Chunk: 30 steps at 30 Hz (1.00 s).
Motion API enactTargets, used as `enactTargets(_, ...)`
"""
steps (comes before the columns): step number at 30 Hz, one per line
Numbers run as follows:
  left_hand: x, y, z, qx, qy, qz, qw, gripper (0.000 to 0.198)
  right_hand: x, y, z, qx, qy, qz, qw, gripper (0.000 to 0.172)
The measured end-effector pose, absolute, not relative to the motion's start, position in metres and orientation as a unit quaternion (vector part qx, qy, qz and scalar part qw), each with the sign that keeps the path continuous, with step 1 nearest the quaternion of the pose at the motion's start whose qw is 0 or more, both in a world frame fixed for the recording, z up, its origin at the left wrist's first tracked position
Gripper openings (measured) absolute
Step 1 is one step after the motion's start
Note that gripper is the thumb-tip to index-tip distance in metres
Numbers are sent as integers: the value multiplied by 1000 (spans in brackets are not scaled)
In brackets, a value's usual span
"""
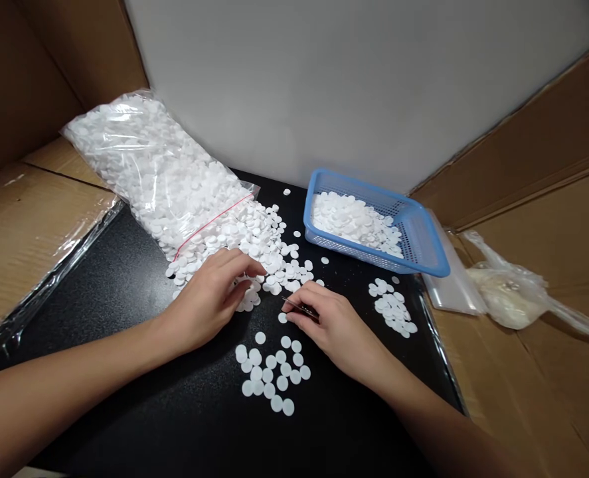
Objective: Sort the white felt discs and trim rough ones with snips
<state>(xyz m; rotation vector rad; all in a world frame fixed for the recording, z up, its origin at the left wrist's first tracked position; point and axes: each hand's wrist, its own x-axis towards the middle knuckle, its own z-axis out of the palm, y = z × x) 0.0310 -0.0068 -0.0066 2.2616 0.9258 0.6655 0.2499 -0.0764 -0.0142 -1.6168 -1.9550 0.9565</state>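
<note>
as right hand [335, 326] pinches tweezers [300, 308], left [208, 297] touches discs [270, 255]

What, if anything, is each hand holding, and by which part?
The right hand pinches a thin dark tool behind its tip; the left hand only touches white discs.

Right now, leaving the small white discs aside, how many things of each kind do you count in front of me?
Plastic bags: 3, the full bag, the flat bag, the crumpled bag
Blue basket: 1
Tweezers, in the right hand: 1
Total: 5
</note>
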Motion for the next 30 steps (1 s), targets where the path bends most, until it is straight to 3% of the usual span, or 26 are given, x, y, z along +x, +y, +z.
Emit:
enactTargets(5, 34, -18, -7, 876, 301, 214, 310, 16, 249, -75, -15, -587, -702, 348, 201, 10)
enactTargets(8, 36, -25, -7, 863, 295, 210, 353, 16, 244, -76, -12, -588, -673, 379, 241, 10)
enactTargets(15, 44, -34, -1, 591, 357, 194, 697, 18, 228, -85, 2, -580, -538, 509, 339, 16)
enactTargets(19, 46, -32, 2, 427, 383, 195, 796, 27, 233, -88, 1, -594, -571, 437, 361, 29)
enactTargets(22, 46, -30, 3, 331, 398, 185, 835, 28, 242, -89, 2, -614, -636, 342, 317, 40)
enactTargets(26, 45, -29, 1, 282, 399, 183, 853, 29, 247, -92, 4, -576, -733, 255, 256, 43)
enactTargets(30, 43, -28, -1, 273, 391, 186, 859, 33, 244, -97, -1, -548, -766, 210, 262, 42)
